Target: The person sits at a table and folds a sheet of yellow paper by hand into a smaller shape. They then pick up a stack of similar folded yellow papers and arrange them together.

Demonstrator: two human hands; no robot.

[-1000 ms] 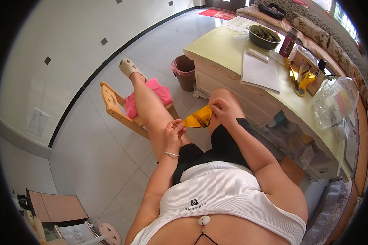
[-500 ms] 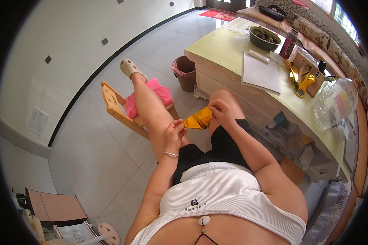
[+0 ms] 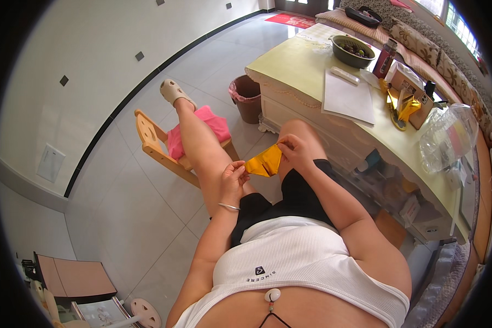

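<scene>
A folded piece of shiny gold paper (image 3: 264, 162) is stretched between my two hands, above my lap. Its lower edge comes to a blunt point. My left hand (image 3: 234, 175) pinches the left corner between thumb and fingers. At the upper right corner, my right hand (image 3: 293, 147) grips it the same way. More crumpled gold paper (image 3: 408, 108) lies on the table at the right, beside a phone (image 3: 422, 112) and a pair of scissors with yellow handles (image 3: 398, 121).
The long table (image 3: 290, 68) carries white paper (image 3: 347, 101), a basket (image 3: 353, 52), a dark red flask (image 3: 385, 58) and a clear plastic bag (image 3: 448, 134). A wooden chair (image 3: 150, 134) with pink cloth (image 3: 208, 127) supports my outstretched leg. A bin (image 3: 247, 101) stands by the table.
The gold paper has turned and flattened a little, so its folded face shows more. My right hand has shifted slightly to the left; my left hand stays nearly in place.
</scene>
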